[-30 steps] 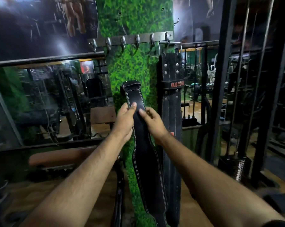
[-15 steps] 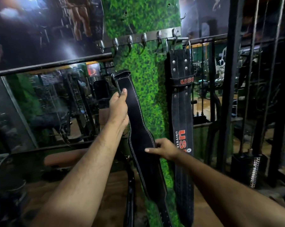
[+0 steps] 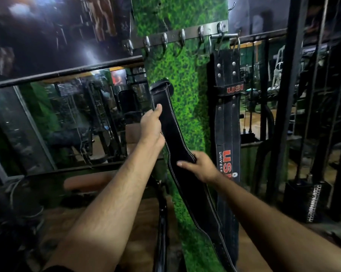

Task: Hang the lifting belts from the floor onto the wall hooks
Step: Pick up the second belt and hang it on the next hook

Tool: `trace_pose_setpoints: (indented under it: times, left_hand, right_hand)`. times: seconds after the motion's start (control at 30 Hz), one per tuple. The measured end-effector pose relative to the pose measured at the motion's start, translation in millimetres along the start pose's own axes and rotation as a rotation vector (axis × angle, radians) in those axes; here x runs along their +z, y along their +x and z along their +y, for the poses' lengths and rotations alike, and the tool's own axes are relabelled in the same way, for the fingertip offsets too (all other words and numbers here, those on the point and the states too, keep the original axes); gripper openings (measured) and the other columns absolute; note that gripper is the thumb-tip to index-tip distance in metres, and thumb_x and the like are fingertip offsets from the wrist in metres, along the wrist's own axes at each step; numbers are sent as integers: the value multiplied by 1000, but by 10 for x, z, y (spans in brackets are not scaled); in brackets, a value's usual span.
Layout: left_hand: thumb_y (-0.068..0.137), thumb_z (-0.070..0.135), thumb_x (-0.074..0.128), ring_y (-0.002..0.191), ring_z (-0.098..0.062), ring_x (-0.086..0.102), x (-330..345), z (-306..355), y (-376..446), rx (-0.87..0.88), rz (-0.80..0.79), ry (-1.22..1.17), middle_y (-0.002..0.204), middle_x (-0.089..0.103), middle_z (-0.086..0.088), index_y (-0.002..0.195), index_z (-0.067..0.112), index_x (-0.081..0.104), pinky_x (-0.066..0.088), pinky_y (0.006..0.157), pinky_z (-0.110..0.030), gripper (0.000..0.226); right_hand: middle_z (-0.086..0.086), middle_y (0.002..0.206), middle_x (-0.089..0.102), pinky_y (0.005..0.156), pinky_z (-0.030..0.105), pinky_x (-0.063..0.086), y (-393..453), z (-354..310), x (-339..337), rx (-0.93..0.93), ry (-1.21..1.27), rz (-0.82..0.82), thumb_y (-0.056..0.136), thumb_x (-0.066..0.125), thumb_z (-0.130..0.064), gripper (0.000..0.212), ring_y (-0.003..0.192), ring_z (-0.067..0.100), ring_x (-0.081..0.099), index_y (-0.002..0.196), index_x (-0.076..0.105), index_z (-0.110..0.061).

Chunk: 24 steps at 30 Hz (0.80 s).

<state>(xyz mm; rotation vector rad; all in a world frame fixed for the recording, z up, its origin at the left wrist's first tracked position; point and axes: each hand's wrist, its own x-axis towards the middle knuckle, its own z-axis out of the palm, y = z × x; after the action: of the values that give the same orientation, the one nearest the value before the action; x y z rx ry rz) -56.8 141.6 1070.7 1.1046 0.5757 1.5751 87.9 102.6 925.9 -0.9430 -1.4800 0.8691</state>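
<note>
I hold a black leather lifting belt [image 3: 177, 138] with white stitching upright in front of a green turf wall panel. My left hand [image 3: 151, 125] grips its upper part, just under the folded top end. My right hand [image 3: 200, 166] grips the wider middle, lower down. The belt's tail hangs down toward the floor. A metal rail of hooks [image 3: 182, 37] runs across the panel above the belt's top. A second black belt with red USI lettering [image 3: 227, 122] hangs by its buckle from the rightmost hook.
A mirror [image 3: 71, 122] with a dark frame fills the left and reflects gym machines. A brown padded bench [image 3: 87, 182] sits low on the left. Black steel uprights [image 3: 285, 107] and a weight stack [image 3: 305, 201] stand on the right. The floor is brown.
My right hand slid down the belt from beside my left hand to its middle. The belt tilted with its top leaning left, and my view shifted closer to the wall.
</note>
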Motion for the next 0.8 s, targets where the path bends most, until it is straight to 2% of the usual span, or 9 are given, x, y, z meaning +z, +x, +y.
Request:
trace_pose_setpoints:
  times: [0.07, 0.13, 0.23, 0.3, 0.37, 0.47, 0.63, 0.73, 0.8]
  left_hand:
    - [67, 37, 79, 117, -38, 62, -71, -96, 38, -12, 20, -34, 117, 65, -23, 112, 10, 64, 39, 112, -64, 55]
    - [61, 42, 81, 112, -35, 62, -164, -177, 99, -19, 31, -14, 113, 65, -21, 107, 10, 65, 37, 113, -64, 58]
    - [60, 44, 81, 114, -31, 61, -207, -180, 49, -58, -4, 1, 116, 65, -16, 105, 13, 65, 37, 115, -62, 57]
    - [68, 41, 79, 130, -36, 57, -198, -144, -20, -80, -24, 29, 134, 63, -20, 116, 5, 65, 38, 116, -57, 62]
    - [78, 36, 74, 130, -35, 57, -192, -113, -105, -66, -77, 76, 133, 64, -20, 116, 4, 66, 38, 116, -55, 50]
    - [96, 23, 60, 106, -29, 64, -226, -137, -257, -53, -160, 171, 106, 73, -10, 98, 14, 70, 43, 109, -52, 13]
    - [102, 13, 53, 81, -19, 71, -334, -221, -442, -66, -326, 319, 91, 77, -7, 101, 10, 70, 56, 77, -32, 17]
    - [98, 25, 62, 84, -18, 62, -533, -326, -521, -118, -483, 640, 87, 68, -2, 97, 8, 68, 44, 77, -32, 18]
    - [97, 31, 64, 80, -14, 55, -672, -367, -569, -161, -468, 725, 78, 61, 11, 91, 15, 64, 41, 69, -31, 18]
  right_hand:
    - [9, 108, 78, 85, 36, 62, -143, 207, -30, 151, 10, -38, 86, 79, -13, 36, 94, 21, 75, 118, 67, -1]
    - [10, 114, 76, 88, 42, 62, -258, 289, -60, 266, -37, -81, 83, 83, -28, 52, 100, 24, 76, 125, 64, -3]
    - [11, 109, 77, 87, 34, 61, -272, 158, -59, 251, 31, -89, 89, 77, -20, 33, 99, 25, 75, 116, 70, -2]
    - [6, 100, 75, 78, 27, 55, -226, -57, 13, 226, 113, -22, 89, 75, -38, 34, 91, 23, 70, 107, 72, -9]
    - [2, 92, 68, 69, 25, 46, -110, -247, 67, 217, 192, 68, 88, 68, -56, 42, 82, 18, 61, 105, 68, -17]
    - [-8, 88, 70, 68, 24, 51, 73, -562, 98, 174, 281, 189, 100, 56, -46, 39, 74, 6, 63, 118, 68, -13]
    - [5, 87, 68, 62, 25, 49, 310, -969, 163, 112, 259, 221, 98, 60, -45, 32, 71, 13, 62, 108, 71, -16]
    - [12, 91, 71, 69, 29, 52, 418, -1066, 163, 62, 209, 311, 96, 67, -16, 14, 76, 20, 67, 104, 68, -4]
    - [8, 86, 71, 63, 26, 55, 401, -1075, 174, 65, 144, 288, 94, 67, -3, 6, 69, 13, 69, 97, 67, -8]
